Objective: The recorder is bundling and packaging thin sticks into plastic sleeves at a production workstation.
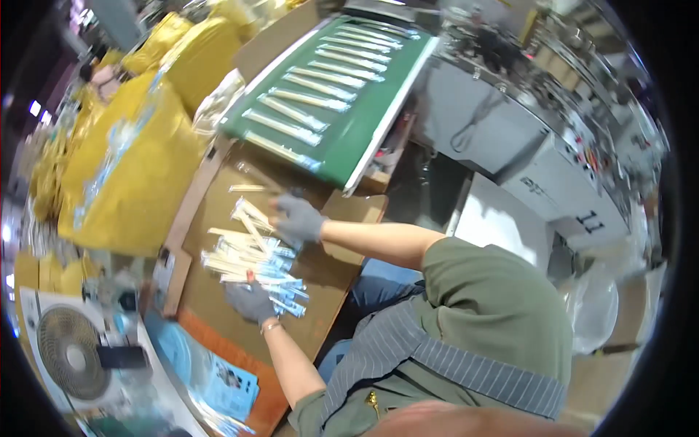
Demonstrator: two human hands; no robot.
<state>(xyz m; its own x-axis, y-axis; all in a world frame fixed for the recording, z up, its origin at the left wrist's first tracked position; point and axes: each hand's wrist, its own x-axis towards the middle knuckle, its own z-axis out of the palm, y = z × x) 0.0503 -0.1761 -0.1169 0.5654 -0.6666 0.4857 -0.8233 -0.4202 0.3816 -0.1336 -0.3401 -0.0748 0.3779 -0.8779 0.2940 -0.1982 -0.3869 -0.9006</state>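
A loose pile of chopsticks in clear wrappers with blue ends (251, 255) lies on the brown cardboard-coloured work surface (309, 291). My left hand (250, 302), in a grey glove, closes on wrapped chopsticks at the pile's near edge. Something red shows at a fingertip. Above the pile's far side is my right hand (298, 218), also gloved in grey. Its fingers are smeared by motion. A blurred stick (258, 177) reaches up to those fingers; whether they grip it is unclear. Beyond, more wrapped chopsticks (291, 113) lie spaced in a row on a green conveyor belt (349, 135).
Large yellow bags (138, 167) crowd the left side. A fan (73, 353) and a dark phone-like object (122, 357) are at lower left, beside blue plastic film (226, 382) on an orange surface (273, 390). White machine cabinets (473, 109) stand at right.
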